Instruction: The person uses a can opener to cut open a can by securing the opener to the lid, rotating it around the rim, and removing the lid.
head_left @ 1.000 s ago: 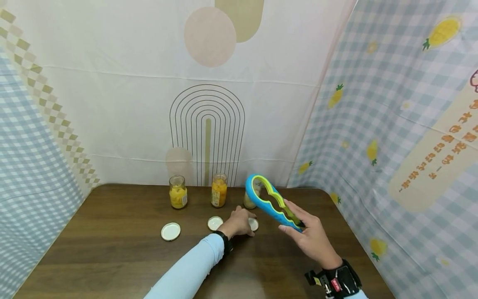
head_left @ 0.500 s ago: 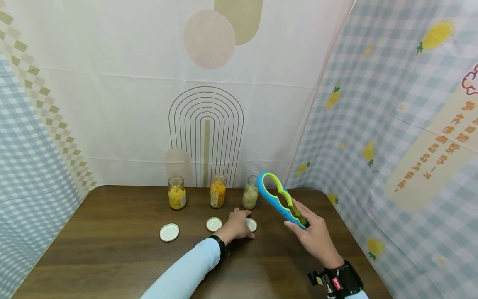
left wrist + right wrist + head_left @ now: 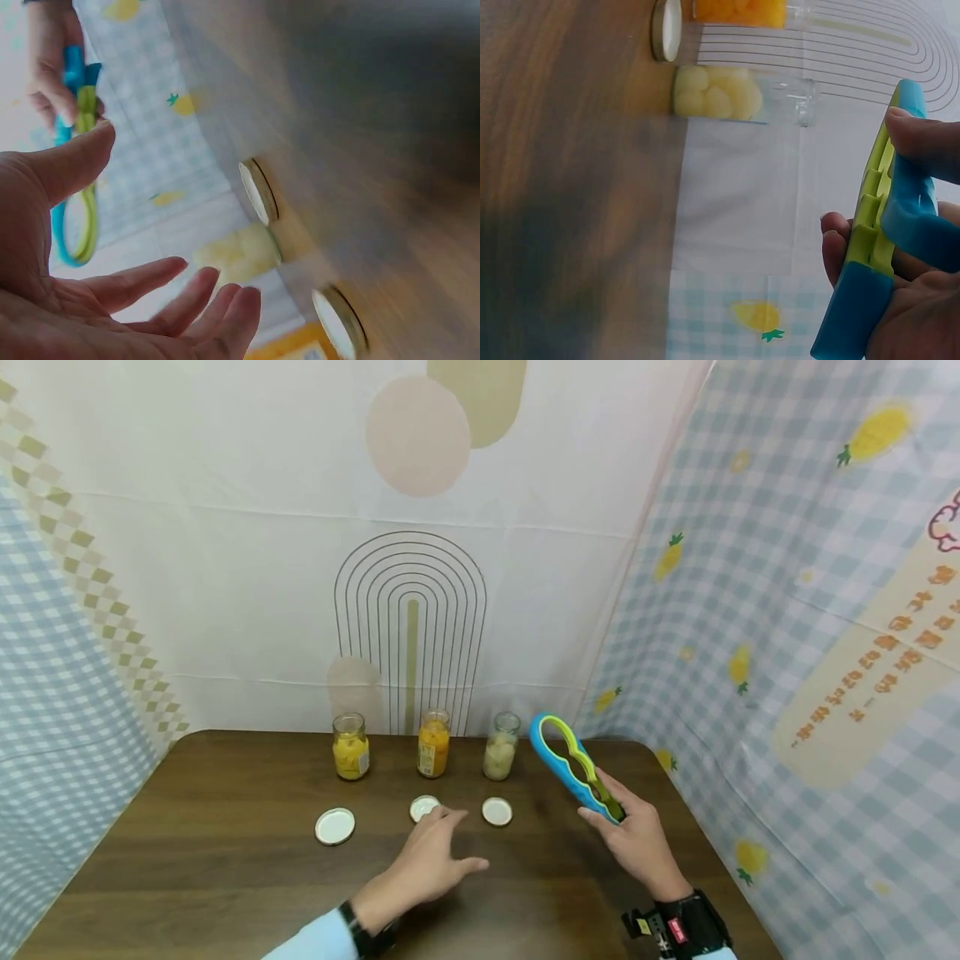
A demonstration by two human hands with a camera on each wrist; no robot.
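Note:
My right hand point(image 3: 636, 839) grips a blue and lime-green jar opener point(image 3: 570, 768) by its handle end, raised above the right of the table. Its wavy inner edge shows in the right wrist view. My left hand point(image 3: 423, 860) hovers over the table with thumb and fingers spread and nothing between them, overlapping the middle lid point(image 3: 424, 807) in the head view. The right lid point(image 3: 497, 812) lies white side up in front of an open jar of pale round pieces point(image 3: 501, 747). Another white lid point(image 3: 335, 826) lies at the left.
An open jar of yellow chunks point(image 3: 350, 748) and an open jar of orange pieces point(image 3: 433, 745) stand along the back of the wooden table point(image 3: 187, 860). A white printed cloth hangs behind, with checked cloths at both sides.
My left hand has come off the right lid and drawn back toward the lower left, its fingers spreading. The jar opener has shifted right, uncovering the jar of pale pieces.

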